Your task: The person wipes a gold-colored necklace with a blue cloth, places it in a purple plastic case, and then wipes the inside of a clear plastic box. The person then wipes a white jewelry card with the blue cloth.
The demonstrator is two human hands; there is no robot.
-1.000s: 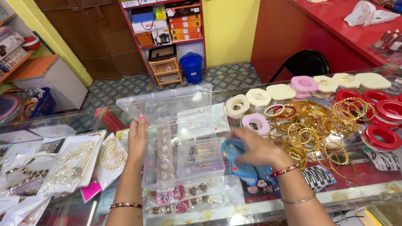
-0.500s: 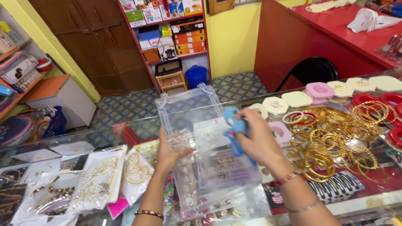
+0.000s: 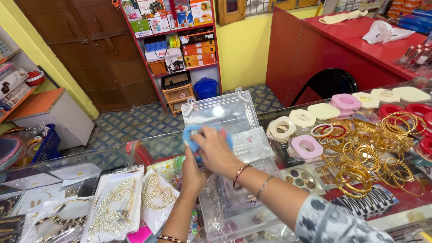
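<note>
I wipe the raised lid of a clear plastic box [image 3: 234, 148] over a glass counter [image 3: 90, 162].

My right hand [image 3: 216, 150] grips a blue cloth [image 3: 191, 137] against the lid; my left hand [image 3: 193, 177] braces the box from beneath. Steady support and light pressure should suit, with gold bangles [image 3: 369, 155] heaped nearby.

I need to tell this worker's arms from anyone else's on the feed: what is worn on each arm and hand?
Both hands are bare, no gloves. The right hand has a red-and-gold bangle and a thin silver bangle at the wrist, with a white sleeve with a dark pattern further up. The left hand has one dark beaded bangle on the forearm; no sleeve shows.
</note>
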